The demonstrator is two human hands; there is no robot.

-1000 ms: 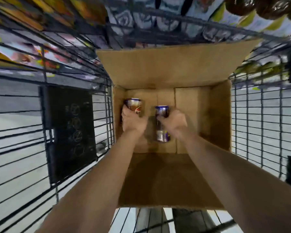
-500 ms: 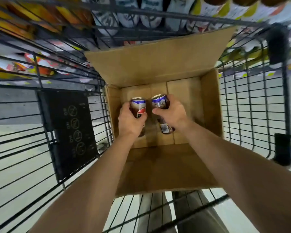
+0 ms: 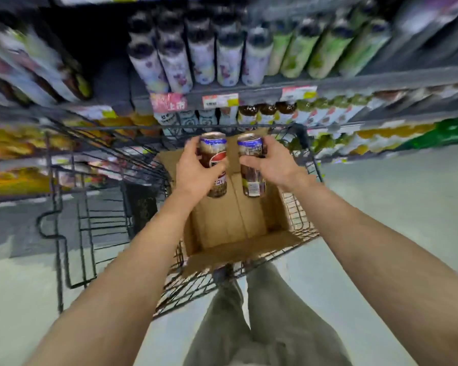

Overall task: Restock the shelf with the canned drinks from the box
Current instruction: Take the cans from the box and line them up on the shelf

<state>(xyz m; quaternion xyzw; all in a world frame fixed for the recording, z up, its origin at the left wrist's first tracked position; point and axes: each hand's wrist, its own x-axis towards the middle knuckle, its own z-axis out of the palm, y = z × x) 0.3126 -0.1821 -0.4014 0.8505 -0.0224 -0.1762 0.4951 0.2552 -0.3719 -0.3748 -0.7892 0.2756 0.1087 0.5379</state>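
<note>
Two tall brown-and-blue metal drink cans (image 3: 214,165) (image 3: 251,165) stood upright (one clasped by each hand (image 3: 196,170) (image 3: 271,165)) mid-frame above the open cardboard box (image 3: 230,223), the stocked grey shelf (image 3: 249,95) lying directly above them.

The pink shelf tag (image 3: 169,102) at twelve o'clock reads "上市". The left can (image 3: 214,165) shows a red-white-blue Pepsi globe; its other lettering and the remaining price tags (image 3: 220,100) blur beyond reading.
</note>
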